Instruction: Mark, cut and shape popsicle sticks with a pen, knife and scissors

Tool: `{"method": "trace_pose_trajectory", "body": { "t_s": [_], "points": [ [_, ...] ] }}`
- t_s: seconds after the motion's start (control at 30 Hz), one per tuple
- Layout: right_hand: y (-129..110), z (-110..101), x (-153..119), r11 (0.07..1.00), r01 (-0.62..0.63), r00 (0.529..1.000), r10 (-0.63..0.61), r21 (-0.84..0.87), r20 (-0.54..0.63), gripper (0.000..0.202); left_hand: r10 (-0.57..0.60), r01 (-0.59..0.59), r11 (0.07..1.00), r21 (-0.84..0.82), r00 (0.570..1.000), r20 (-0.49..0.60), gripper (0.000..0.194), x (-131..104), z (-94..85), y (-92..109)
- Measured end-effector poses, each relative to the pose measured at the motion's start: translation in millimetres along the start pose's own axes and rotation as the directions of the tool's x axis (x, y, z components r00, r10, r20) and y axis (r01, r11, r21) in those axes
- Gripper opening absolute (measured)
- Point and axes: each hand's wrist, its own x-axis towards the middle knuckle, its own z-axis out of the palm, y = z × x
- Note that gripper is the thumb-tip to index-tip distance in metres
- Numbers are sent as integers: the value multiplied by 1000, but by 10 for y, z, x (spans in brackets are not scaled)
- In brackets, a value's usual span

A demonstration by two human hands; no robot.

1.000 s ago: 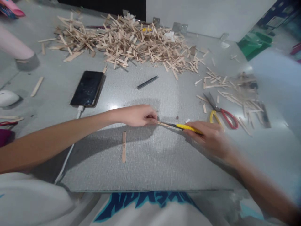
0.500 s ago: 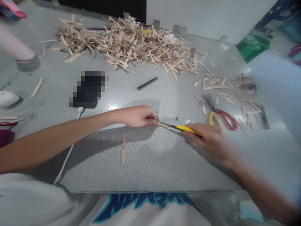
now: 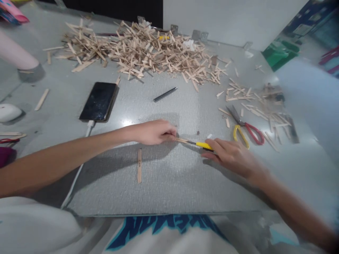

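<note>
My left hand (image 3: 159,132) pinches the end of a thin wooden stick (image 3: 181,140) above the middle of the table. From the right, my right hand (image 3: 227,153) grips a yellow-and-black handled tool (image 3: 204,145), whose dark tip meets the stick's other end. The exact kind of tool is hard to make out. A flat wooden stick with small dark marks (image 3: 139,165) lies upright in view, below my left hand. Beyond the hands rests a dark pen (image 3: 165,94).
Many wood pieces (image 3: 148,49) are heaped at the back. Scissors with red and yellow handles (image 3: 245,127) lie on the right beside scattered scraps. At the left are a phone (image 3: 98,101) on a white cable (image 3: 76,183) and a white mouse (image 3: 10,112).
The fingers of my right hand have shifted and loosened somewhat on the yellow tool, which sits slightly lower. My left hand stays almost in place with the stick.
</note>
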Motion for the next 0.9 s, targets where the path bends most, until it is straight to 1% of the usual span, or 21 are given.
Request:
{"method": "trace_pose_trajectory", "body": {
  "t_s": [0.07,0.13,0.2,0.27,0.3,0.4,0.5,0.57,0.6,0.63,0.7,0.77,0.8,0.83,0.9],
  "points": [
    [4,12,26,1000,11,999,-11,-1,35,39,-40,42,997,-67,999,28,20,-22,-19,-2],
    [0,8,51,999,23,999,-21,-44,45,40,-80,88,984,-153,995,55,18,-35,-37,-12],
    [-9,-19,69,994,35,998,-29,-104,56,41,-83,93,975,-200,995,57,24,-33,-41,-34],
    [-13,-54,75,987,35,997,-24,-158,71,40,-61,69,974,-216,997,44,34,-15,-29,-62],
    [-9,-64,73,984,38,996,-24,-176,80,39,-51,57,974,-221,998,33,36,-3,-18,-74],
    [42,-22,56,982,45,994,-27,-186,101,40,-10,10,986,-166,1000,0,34,35,15,-91],
    [117,100,46,999,13,993,-8,-47,117,45,44,-46,998,-51,998,-42,33,62,31,-80],
    [129,141,50,998,-12,992,5,58,126,47,61,-62,998,-19,996,-63,30,69,35,-67],
    [114,131,54,997,-15,991,6,72,134,48,66,-67,998,-16,996,-67,29,69,37,-61],
    [84,101,58,999,-10,990,3,49,140,49,74,-75,997,-14,995,-71,29,68,41,-55],
    [4,1,63,997,7,987,5,-71,158,46,96,-97,995,-9,992,-82,30,65,52,-44],
    [-51,-87,65,980,12,986,21,-197,165,34,117,-118,993,-3,988,-98,32,63,66,-36],
    [-53,-106,68,977,10,986,27,-214,166,30,123,-123,992,2,987,-108,32,64,73,-33],
    [-35,-105,73,980,4,987,28,-198,155,29,124,-124,992,9,986,-115,31,65,79,-30],
    [38,-59,92,998,-11,988,20,-63,156,36,117,-115,993,26,986,-123,27,70,88,-29]
  ]
}}
